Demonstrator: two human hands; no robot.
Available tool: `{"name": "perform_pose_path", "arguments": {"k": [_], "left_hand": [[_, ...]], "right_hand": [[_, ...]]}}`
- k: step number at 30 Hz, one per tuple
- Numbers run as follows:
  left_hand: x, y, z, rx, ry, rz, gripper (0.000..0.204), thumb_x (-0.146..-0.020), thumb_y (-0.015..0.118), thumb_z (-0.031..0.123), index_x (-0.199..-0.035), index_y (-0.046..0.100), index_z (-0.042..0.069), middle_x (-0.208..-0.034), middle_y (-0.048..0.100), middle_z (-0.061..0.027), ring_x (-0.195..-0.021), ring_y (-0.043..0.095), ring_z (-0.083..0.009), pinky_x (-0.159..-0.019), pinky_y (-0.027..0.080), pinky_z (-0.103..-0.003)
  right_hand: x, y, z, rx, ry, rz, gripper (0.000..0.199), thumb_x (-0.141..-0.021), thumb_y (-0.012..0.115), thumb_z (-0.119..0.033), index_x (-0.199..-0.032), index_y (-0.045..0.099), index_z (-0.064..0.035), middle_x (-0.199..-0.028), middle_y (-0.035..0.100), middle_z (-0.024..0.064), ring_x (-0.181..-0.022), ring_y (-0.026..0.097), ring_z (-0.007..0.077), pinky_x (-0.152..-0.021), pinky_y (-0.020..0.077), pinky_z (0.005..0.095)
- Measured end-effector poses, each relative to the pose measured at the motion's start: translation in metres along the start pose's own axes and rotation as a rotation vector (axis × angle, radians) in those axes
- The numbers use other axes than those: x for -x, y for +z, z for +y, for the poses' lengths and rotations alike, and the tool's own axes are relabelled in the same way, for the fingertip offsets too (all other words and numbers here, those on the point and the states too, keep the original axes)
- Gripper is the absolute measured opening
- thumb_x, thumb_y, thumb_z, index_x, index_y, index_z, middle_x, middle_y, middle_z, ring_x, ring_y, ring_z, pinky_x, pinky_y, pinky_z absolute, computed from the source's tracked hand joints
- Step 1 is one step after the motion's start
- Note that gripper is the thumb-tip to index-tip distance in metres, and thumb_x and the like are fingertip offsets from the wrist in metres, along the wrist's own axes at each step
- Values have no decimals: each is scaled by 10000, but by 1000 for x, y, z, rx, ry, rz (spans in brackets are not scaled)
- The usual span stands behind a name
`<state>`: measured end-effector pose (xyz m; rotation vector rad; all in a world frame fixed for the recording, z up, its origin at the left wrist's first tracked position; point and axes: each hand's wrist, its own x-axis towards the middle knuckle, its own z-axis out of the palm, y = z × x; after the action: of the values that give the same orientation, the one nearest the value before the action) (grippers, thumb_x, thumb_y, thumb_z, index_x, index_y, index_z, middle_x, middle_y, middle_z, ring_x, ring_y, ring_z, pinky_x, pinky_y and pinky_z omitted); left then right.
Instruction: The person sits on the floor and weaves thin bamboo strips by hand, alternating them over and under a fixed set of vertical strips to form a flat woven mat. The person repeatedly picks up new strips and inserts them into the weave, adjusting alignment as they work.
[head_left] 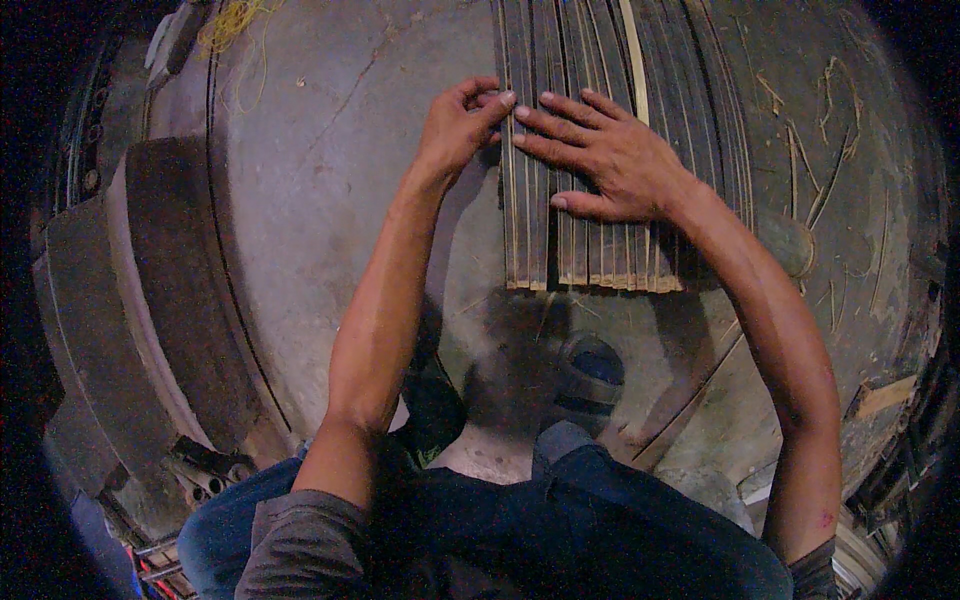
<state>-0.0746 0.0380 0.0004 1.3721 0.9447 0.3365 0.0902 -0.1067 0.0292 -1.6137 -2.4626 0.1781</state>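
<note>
Lying side by side on the concrete floor (320, 200), the long dark strips (590, 245) with pale edges run away from me through the upper middle of my head view. Their near ends finish almost in line, and a dark gap there parts a few strips on the left from the wider group. One broader pale strip (636, 60) shows among them, beyond the hands.

I have the right hand (625, 165) laid across the top, palm down and fingers spread, clasping nothing; its fingertips point left and its thumb is held well apart from them. The left hand (465, 125) is at the outer left edge, fingers curled and thumb near the right fingertips. I can't tell whether it pinches a strip or only touches the edge.

Nearer to me, past the strip ends, I see dark footwear (590, 370) on the floor, then blue trousers (600, 485) and a grey sleeve (300, 545). Thin pale slivers (793, 170) are scattered to the right. Far off to the left I make out a curved-looking dark panel (165, 260), with tangled yellow string (230, 25) above it.
</note>
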Motion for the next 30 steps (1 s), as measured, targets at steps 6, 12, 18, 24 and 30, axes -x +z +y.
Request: {"name": "perform_pose_path", "arguments": {"k": [6, 12, 18, 24, 30], "left_hand": [[-2, -2, -2, -63, 2, -36, 440, -834, 652, 339, -1153, 542, 57, -923, 596, -38, -810, 571, -122, -620, 474, -266], [-3, -1, -2, -31, -4, -22, 447, -836, 650, 333, -1162, 538, 48, -934, 603, -40, -804, 577, -125, -631, 481, -269], [-1, -4, -1, -38, -13, -37, 432, -844, 644, 317, -1160, 537, 43, -946, 611, -45, -818, 575, -121, -659, 479, -259], [2, -24, 0, -59, -11, -12, 425, -830, 660, 257, -1171, 550, 28, -897, 605, -57, -772, 578, -136, -674, 485, -271], [-1, -104, -36, -1005, 551, 698, 366, -848, 608, 250, -1158, 582, 56, -964, 646, -135, -859, 625, -235, -742, 489, -339]], "right_hand": [[-1, 1, 1, 3, 4, 15, 626, -848, 477, -510, -1381, 351, -208, -1415, 365, 58, -1333, 286, 270, -1096, 199, 487], [-1, 0, 2, 8, -3, 27, 617, -852, 476, -503, -1381, 350, -211, -1409, 371, 55, -1326, 296, 267, -1096, 201, 485], [-1, 1, 1, 6, -11, 29, 614, -854, 472, -504, -1379, 353, -207, -1420, 355, 55, -1326, 297, 266, -1095, 199, 488], [2, 2, 2, -13, -11, 2, 613, -856, 468, -495, -1382, 347, -205, -1454, 301, 46, -1341, 271, 267, -1099, 186, 482], [-6, 0, -5, -22, -19, -44, 628, -854, 473, -484, -1397, 320, -207, -1481, 251, 26, -1357, 239, 260, -1109, 163, 471]]}}
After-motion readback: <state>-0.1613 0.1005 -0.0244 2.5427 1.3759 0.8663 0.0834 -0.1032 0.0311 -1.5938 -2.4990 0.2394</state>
